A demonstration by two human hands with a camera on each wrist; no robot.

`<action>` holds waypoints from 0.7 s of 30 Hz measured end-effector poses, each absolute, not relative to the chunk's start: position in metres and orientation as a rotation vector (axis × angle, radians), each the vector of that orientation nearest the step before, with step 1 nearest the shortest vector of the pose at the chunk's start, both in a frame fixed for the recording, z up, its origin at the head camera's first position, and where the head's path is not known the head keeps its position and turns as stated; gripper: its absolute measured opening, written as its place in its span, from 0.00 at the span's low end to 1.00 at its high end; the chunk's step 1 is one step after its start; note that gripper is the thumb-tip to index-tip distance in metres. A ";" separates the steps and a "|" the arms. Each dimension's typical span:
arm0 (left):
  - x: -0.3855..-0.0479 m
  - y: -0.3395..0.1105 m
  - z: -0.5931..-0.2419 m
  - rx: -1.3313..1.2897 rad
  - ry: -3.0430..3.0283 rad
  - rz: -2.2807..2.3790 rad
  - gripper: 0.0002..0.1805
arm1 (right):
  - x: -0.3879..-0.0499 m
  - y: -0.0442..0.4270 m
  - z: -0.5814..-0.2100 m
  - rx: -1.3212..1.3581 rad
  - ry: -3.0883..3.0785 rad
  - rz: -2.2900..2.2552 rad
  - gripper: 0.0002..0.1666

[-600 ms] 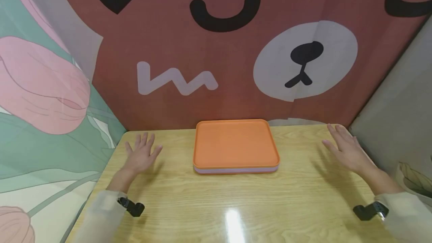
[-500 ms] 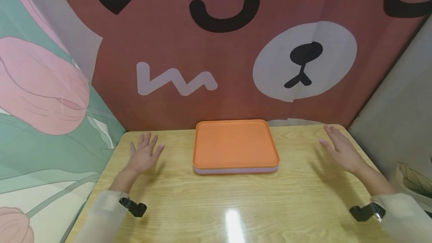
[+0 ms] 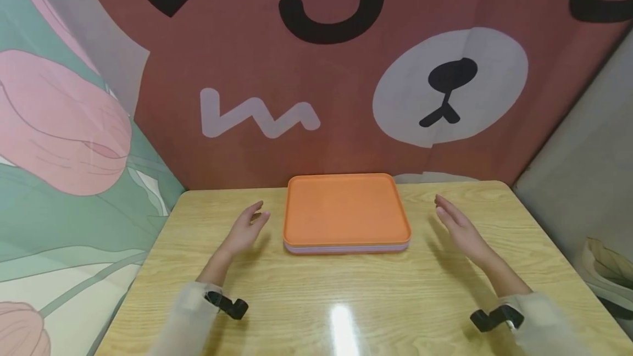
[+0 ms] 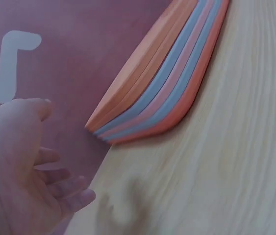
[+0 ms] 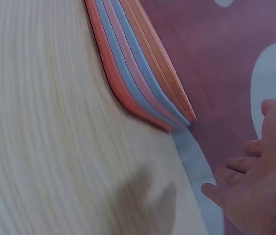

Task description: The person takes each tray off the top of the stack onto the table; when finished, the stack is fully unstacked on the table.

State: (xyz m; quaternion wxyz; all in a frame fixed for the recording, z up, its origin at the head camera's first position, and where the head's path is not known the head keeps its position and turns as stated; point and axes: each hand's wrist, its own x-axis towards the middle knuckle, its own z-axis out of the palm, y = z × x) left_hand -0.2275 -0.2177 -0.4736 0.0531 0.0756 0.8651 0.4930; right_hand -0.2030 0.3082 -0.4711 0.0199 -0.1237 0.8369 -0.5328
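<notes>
A stack of several trays [image 3: 347, 210] lies at the table's back edge, an orange one on top. From the side, the left wrist view shows the stack's layers [image 4: 169, 73] in orange, blue, pink and red; the right wrist view shows the same layers [image 5: 135, 68]. The left hand [image 3: 243, 231] hovers over the table just left of the stack, fingers relaxed and holding nothing. To the right of the stack, a little farther off, the right hand [image 3: 465, 235] is also raised and empty, its fingers fairly straight. Neither hand touches the trays.
The wooden table [image 3: 296, 301] reaches back to a wall hanging [image 3: 247, 59] with a brown bear print. A flower-printed cloth [image 3: 64, 125] hangs at the left, and a grey surface [image 3: 588, 142] rises at the right. A beige object [image 3: 605, 262] sits beyond the table's right edge.
Both hands have moved inward toward the stack, the left one rightward and the right one leftward. The left hand's spread fingers have drawn closer together. The trays have stayed in place.
</notes>
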 end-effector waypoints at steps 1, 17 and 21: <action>-0.228 -0.213 -0.476 0.211 2.601 1.549 0.37 | -0.204 0.303 -0.474 -0.380 2.573 -1.685 0.38; -0.229 -0.157 -0.511 0.223 2.544 1.856 0.31 | -0.209 0.244 -0.519 -0.215 2.375 -1.883 0.41; -0.230 -0.157 -0.509 0.244 2.614 1.786 0.28 | -0.207 0.240 -0.524 -0.178 2.348 -1.926 0.40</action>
